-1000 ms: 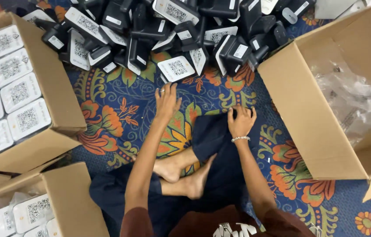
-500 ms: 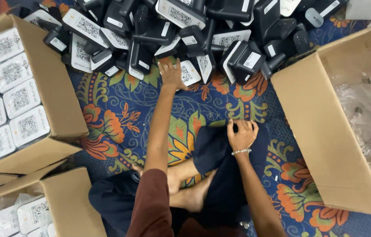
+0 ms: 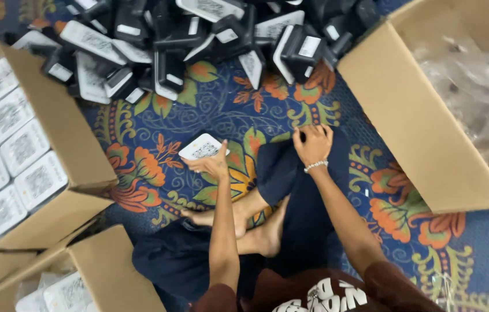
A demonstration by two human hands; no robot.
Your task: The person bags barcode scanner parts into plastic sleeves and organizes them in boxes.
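Observation:
My left hand (image 3: 212, 164) holds a small white flat device with a printed label (image 3: 201, 147) just above the patterned carpet, in front of my crossed legs. My right hand (image 3: 312, 144) rests with bent fingers on my dark trouser knee and holds nothing that I can see; a beaded bracelet circles its wrist. A heap of black and white devices (image 3: 198, 40) lies on the carpet at the top, beyond both hands.
A cardboard box (image 3: 77, 144) at the left holds rows of white labelled packs. Another open box (image 3: 406, 121) at the right contains clear plastic bags. A third box (image 3: 111, 260) sits at the lower left. Blue floral carpet (image 3: 158, 167) lies between them.
My left hand reached up to the heap, took a white device and drew it back toward my legs. My right hand stayed on my knee.

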